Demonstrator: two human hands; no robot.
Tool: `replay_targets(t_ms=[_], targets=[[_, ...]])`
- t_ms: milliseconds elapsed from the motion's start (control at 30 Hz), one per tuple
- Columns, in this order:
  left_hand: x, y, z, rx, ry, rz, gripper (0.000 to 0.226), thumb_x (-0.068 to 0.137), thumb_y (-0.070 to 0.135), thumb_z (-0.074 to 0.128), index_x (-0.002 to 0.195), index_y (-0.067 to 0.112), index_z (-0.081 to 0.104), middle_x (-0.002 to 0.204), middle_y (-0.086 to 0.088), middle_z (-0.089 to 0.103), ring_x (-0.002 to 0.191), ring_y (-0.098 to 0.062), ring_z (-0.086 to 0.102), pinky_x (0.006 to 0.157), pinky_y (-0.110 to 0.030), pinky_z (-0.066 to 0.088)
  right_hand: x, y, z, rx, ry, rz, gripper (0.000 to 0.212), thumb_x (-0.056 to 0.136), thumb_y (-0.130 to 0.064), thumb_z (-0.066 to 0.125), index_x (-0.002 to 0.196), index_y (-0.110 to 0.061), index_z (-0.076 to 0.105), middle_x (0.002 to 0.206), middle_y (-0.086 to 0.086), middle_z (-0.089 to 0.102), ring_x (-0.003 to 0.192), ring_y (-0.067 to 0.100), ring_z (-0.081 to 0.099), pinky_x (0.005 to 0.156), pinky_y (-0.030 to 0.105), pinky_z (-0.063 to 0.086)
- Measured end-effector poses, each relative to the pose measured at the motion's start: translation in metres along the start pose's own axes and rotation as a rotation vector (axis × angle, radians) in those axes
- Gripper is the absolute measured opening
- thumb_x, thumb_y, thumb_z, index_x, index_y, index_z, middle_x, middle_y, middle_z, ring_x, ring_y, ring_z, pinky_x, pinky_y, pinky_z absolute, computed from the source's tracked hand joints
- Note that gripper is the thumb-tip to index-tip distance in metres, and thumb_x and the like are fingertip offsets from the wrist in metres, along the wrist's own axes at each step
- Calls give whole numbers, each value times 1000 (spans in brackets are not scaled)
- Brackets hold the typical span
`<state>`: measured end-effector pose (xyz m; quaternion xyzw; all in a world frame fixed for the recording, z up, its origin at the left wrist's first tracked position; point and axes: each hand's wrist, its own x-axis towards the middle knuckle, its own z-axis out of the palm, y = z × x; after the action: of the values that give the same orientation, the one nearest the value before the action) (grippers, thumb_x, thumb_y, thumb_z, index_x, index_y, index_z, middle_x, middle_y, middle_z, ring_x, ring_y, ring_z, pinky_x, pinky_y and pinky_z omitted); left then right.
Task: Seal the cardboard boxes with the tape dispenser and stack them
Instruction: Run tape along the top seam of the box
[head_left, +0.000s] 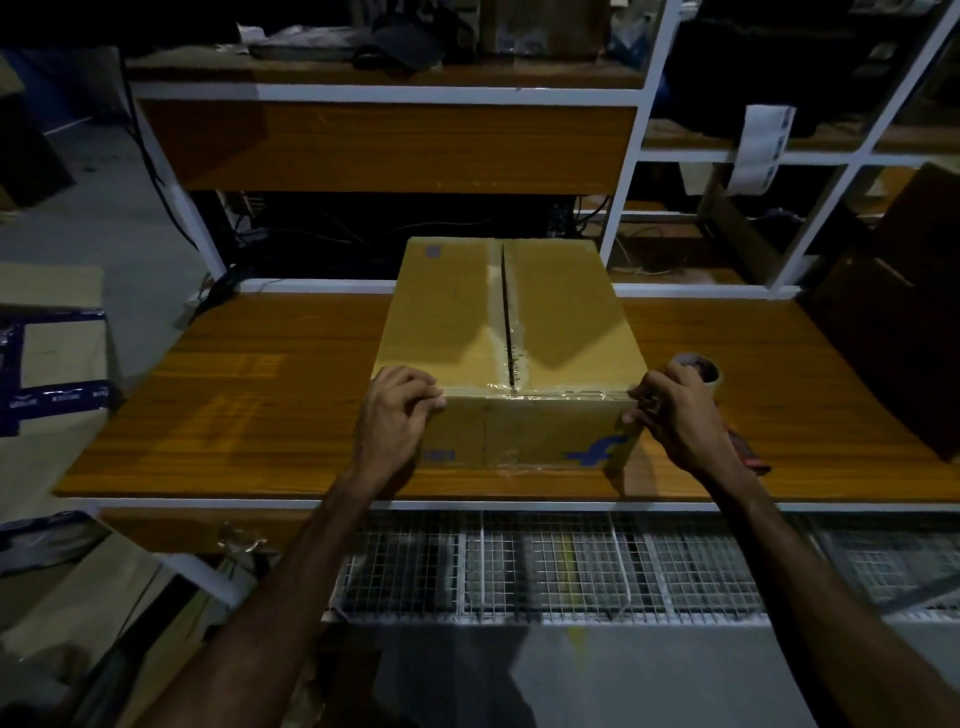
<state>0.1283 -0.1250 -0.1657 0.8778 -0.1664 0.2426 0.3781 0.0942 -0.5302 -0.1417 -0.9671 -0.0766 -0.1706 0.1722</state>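
Here, right hand (675, 410) curled around tape dispenser (698, 370), against cardboard box (498, 317).

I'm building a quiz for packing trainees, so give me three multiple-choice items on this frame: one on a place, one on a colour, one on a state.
1. Where does the cardboard box sit?
A. on the wooden table
B. on the floor
C. on the upper shelf

2. What colour is the logo on the box's near side?
A. red
B. blue
C. green

3. What is the state of the seam between the top flaps?
A. flaps standing upright
B. covered end to end with blue tape
C. flaps folded down, a dark gap showing

Answers: 1 A, the box rests on the tabletop between the left hand and the right hand, which grips the tape roll. 2 B, the mark near the lower right corner is blue. 3 C, the flaps lie flat with a dark slit along the middle.
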Motion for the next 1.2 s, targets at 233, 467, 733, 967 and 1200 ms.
replay_targets(t_ms=[233, 467, 733, 967, 1200], targets=[[0, 2, 1, -22, -5, -39, 4, 89, 14, 82, 92, 13, 80, 103, 2, 72, 103, -18, 60, 88, -46, 52, 2, 5, -4, 116, -85, 25, 31, 87, -22, 85, 109, -16, 64, 117, 4, 56, 103, 21, 55, 83, 37, 48], [1, 6, 0, -45, -14, -67, 5, 87, 14, 82, 90, 15, 79, 101, 5, 71, 102, -15, 60, 88, -42, 52, -1, -5, -9, 115, -155, 101, 44, 84, 5, 81, 110, -15, 51, 115, -2, 47, 86, 7, 51, 71, 11, 45], [-1, 9, 0, -43, -13, -75, 5, 90, 15, 79, 93, 16, 76, 104, 4, 69, 105, -15, 57, 92, -45, 51, -1, -18, -11, 62, -161, 158, 62, 81, 14, 76, 107, -30, 40, 126, -2, 41, 101, 16, 55, 84, 35, 64], [-14, 39, 14, 233, 16, -63, 30, 90, 40, 80, 107, 16, 73, 111, -2, 69, 110, -21, 59, 106, -43, 41, -19, -59, -4, 136, -45, 241, 33, 91, -7, 80, 114, -9, 55, 130, 9, 41, 101, 17, 51, 90, 30, 48], [-43, 72, 29, 272, -223, 136, 57, 94, 55, 65, 142, 25, 60, 154, -3, 53, 148, -24, 39, 128, -56, 15, -53, -156, 41, 395, 37, 222, 7, 107, -12, 58, 111, -18, 58, 119, -5, 42, 103, -8, 51, 88, 17, 51]])
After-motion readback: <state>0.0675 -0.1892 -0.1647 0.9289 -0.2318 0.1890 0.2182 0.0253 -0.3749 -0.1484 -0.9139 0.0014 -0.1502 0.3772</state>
